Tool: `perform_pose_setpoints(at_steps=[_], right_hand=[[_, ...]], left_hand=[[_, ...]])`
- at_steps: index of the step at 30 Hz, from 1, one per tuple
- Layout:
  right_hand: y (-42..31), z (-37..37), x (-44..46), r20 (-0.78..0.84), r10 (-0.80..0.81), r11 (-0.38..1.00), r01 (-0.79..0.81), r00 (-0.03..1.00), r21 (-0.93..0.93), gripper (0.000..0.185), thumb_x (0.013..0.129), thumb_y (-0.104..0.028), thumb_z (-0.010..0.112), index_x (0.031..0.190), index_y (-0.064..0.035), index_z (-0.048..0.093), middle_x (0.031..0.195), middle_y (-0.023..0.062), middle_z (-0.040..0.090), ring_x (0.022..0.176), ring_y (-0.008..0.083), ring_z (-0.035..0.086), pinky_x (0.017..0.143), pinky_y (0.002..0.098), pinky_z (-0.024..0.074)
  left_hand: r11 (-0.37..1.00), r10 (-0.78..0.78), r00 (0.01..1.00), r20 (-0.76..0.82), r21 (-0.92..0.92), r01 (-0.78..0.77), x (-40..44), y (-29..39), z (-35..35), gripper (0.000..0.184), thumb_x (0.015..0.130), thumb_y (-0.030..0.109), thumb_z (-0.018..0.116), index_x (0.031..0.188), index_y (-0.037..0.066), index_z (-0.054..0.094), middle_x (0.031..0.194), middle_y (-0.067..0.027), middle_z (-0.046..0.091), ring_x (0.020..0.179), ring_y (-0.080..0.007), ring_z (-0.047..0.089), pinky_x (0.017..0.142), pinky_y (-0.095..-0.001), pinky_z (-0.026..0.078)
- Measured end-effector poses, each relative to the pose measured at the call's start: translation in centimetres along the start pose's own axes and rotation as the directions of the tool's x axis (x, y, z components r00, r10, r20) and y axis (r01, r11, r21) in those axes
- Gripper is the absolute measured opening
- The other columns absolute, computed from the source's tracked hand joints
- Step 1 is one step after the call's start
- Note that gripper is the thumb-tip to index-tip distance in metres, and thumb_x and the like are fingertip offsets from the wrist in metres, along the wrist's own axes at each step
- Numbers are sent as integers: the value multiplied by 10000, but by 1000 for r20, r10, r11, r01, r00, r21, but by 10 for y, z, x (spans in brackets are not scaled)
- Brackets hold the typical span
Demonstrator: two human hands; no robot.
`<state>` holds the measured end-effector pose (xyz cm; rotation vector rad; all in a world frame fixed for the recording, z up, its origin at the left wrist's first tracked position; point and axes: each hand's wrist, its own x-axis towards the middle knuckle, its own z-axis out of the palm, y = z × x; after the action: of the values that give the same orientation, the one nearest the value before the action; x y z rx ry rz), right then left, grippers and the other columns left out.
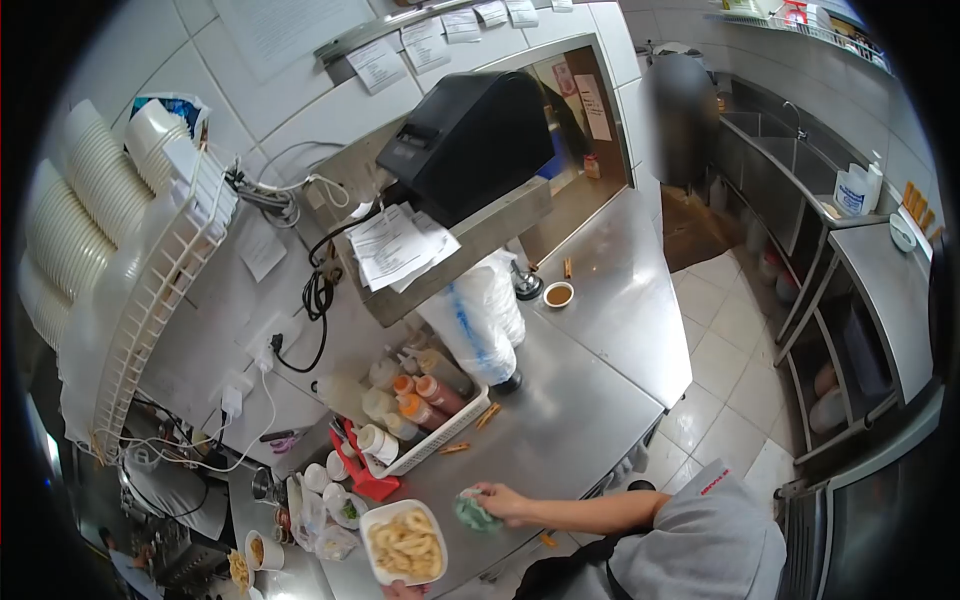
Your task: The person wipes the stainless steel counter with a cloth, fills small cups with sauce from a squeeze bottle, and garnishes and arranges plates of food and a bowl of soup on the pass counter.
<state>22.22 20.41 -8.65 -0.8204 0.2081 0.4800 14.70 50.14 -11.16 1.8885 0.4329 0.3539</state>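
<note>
My right hand is closed around a crumpled green cloth over the steel counter, close to the white food tray. My left hand shows only in part at the bottom edge, its fingers gripping the near rim of that white tray. Pale golden, ring-like fried pieces fill the tray. Just beyond it stand a small tub with green bits and a red plastic scoop.
A white basket holds several sauce bottles. Wooden clothespins, a small sauce cup and wrapped white plastic sit on the counter. A black printer is overhead. Another person is at far left.
</note>
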Motion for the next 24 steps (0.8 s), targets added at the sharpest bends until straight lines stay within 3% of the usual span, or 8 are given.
perform_pose_setpoints(at_steps=[4, 6, 9, 12, 14, 19, 22, 24], right_hand=[[-38, 3, -37, 31, 79, 982, -83, 996, 169, 363, 927, -320, 337, 1130, -60, 490, 975, 65, 587, 847, 153, 573, 772, 292, 465], [-61, -21, -54, 97, 120, 962, -140, 988, 236, 410, 934, -354, 288, 1146, -57, 477, 1029, 60, 569, 928, 162, 552, 852, 306, 436], [-93, -66, -69, -73, 7, 1000, -6, 997, 10, 460, 921, -387, 322, 1155, -18, 466, 1041, 76, 564, 901, 162, 552, 816, 296, 440], [-128, -100, -84, -158, -173, 952, 124, 972, -280, 442, 918, -357, 348, 1106, 14, 499, 982, 80, 571, 836, 154, 528, 748, 279, 432], [-142, -131, -81, -107, -295, 858, 214, 949, -467, 431, 915, -345, 360, 1063, 23, 527, 954, 71, 573, 819, 151, 510, 731, 276, 426], [-189, -174, -96, 46, -408, 467, 252, 912, -847, 380, 870, -333, 417, 969, 6, 557, 797, 260, 575, 761, 388, 568, 694, 413, 440], [-195, -199, -88, 141, -506, 208, 279, 851, -937, 316, 850, -282, 439, 863, 7, 568, 690, 206, 577, 604, 300, 554, 605, 394, 428], [-207, -210, -83, 176, -449, 117, 253, 876, -960, 295, 827, -276, 457, 829, -7, 579, 671, 216, 566, 594, 328, 555, 584, 409, 426]], left_hand=[[900, -67, 943, 327, 427, -84, -35, 29, 80, 454, 849, 329, 495, 1134, -20, 445, 926, -104, 560, 699, -189, 517, 544, -293, 425], [901, -105, 913, 394, 426, -81, -51, 48, 115, 438, 852, 323, 488, 1123, -20, 456, 919, -100, 561, 691, -185, 515, 536, -286, 419], [976, -136, 944, 300, -121, 179, -89, 110, 169, 364, 868, 267, 446, 1106, -5, 487, 862, -91, 560, 644, -153, 498, 490, -273, 385], [959, -8, 933, 359, -263, 109, -91, 121, 212, 281, 835, 65, 314, 1101, 7, 382, 868, -135, 551, 544, -176, 539, 398, -261, 425], [958, -41, 916, 399, -243, 149, -98, 135, 230, 321, 820, 23, 314, 1138, -8, 346, 865, -150, 549, 531, -177, 546, 392, -266, 438], [986, -29, 868, 496, -126, 105, -114, 178, 269, 359, 808, 10, 305, 1163, -36, 328, 868, -166, 553, 518, -172, 563, 406, -254, 466], [996, 10, 832, 554, -80, 41, -113, 180, 284, 354, 814, 6, 318, 1166, -29, 336, 842, -147, 561, 499, -158, 554, 413, -251, 463], [998, 36, 811, 583, -63, 2, -115, 183, 290, 330, 824, 8, 325, 1151, -27, 351, 824, -136, 565, 492, -147, 547, 415, -251, 456]])
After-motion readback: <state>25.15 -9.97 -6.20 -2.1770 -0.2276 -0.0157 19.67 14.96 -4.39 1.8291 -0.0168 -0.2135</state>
